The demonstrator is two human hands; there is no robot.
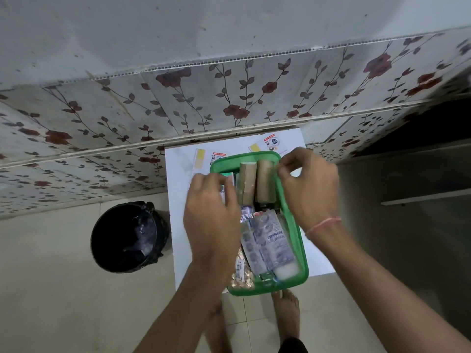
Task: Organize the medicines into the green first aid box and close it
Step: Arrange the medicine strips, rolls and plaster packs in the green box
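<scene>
From the head camera, a green translucent plastic first aid box (293, 220) sits open on a small white tabletop (178, 200), its near end hanging just past the table's front edge above the person's bare feet (285, 312). Inside at the far end stand two tan bandage rolls (256, 182) side by side; nearer lie silver blister strips of tablets (270, 240), a coppery foil strip (240, 273) and a white-capped tube (286, 270), loosely overlapping. The left hand (211, 220) reaches over the box's left wall, fingers curled around a small white-and-green carton (226, 184) at the far-left corner; how firmly it holds cannot be told. The right hand (308, 189), with a pink thread at the wrist, has its fingertips pressed together at the box's far-right rim, beside the right roll; what they pinch is unclear. Two printed leaflets (270, 143) lie on the table beyond the box. The table's far edge meets a flower-patterned tiled wall (229, 93). A black bin (127, 235) stands on the floor close by the table's left side; bare floor lies to the right.
</scene>
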